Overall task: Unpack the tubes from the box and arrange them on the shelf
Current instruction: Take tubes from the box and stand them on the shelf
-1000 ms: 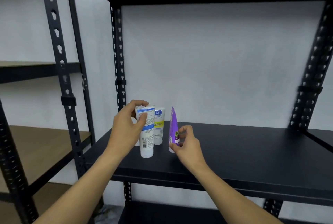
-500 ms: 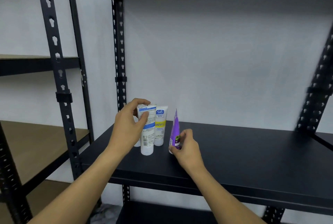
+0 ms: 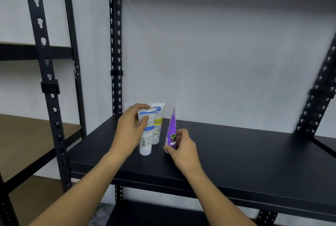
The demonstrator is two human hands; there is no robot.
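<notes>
Standing capped-down, white tube (image 3: 146, 135), purple tube (image 3: 171, 131)

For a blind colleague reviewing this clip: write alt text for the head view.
A person's left hand grips a white tube with blue print and the right hand pinches a purple tube, both standing cap-down on a black metal shelf. A white and yellow tube stands just behind them, before a pale wall.
</notes>
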